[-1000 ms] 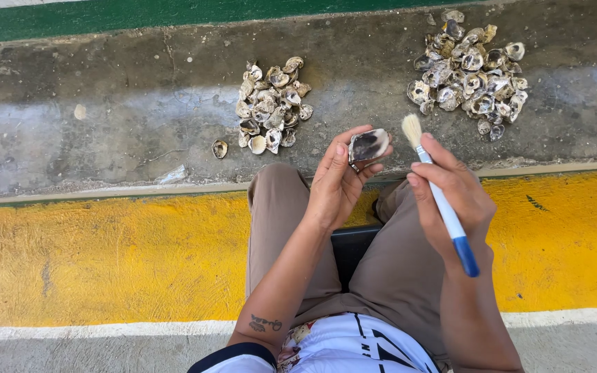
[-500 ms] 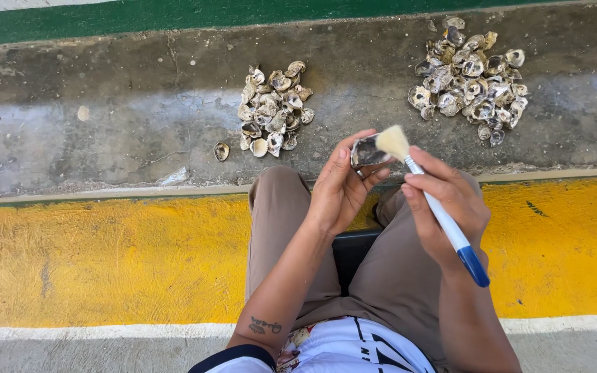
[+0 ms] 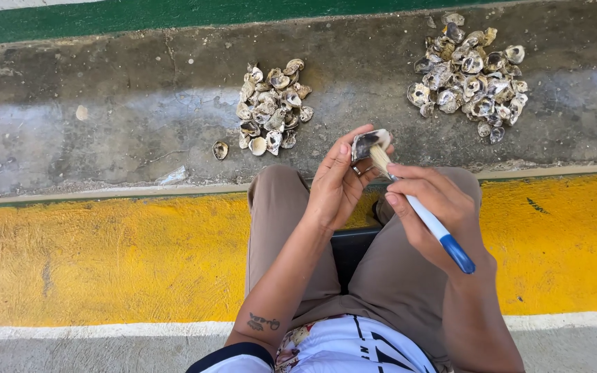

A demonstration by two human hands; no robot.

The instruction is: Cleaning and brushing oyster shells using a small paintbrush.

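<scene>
The left hand (image 3: 336, 186) is up over the knees, w/ the forearm coming up from the bottom and the back of the hand facing the camera. Its fingers (image 3: 354, 141) are curled and pinch a small shell (image 3: 370, 144) at the tips, so the shell sits right at the top of the hand, w/ its grey inside showing. The right hand (image 3: 431, 207) is just beside it, a bit lower, wrist bent in. Its fingers (image 3: 409, 174) are pressed together around a brush (image 3: 423, 211), pinching the white part of the handle. The blue end of the handle sticks out past the fingers, down toward the right wrist. The pale bristles stick out the other way and touch the shell, right under the left fingertips. Both hands are close, almost touching near the shell. On the grey concrete ledge (image 3: 105, 124) past the fingers is a small pile of shells (image 3: 271, 107), up and left of the left hand, and a bigger pile of shells (image 3: 468, 76), up and right of the right hand. One lone shell (image 3: 220, 149) lies just left of the small pile. A yellow painted strip (image 3: 91, 255) runs under the knees.
</scene>
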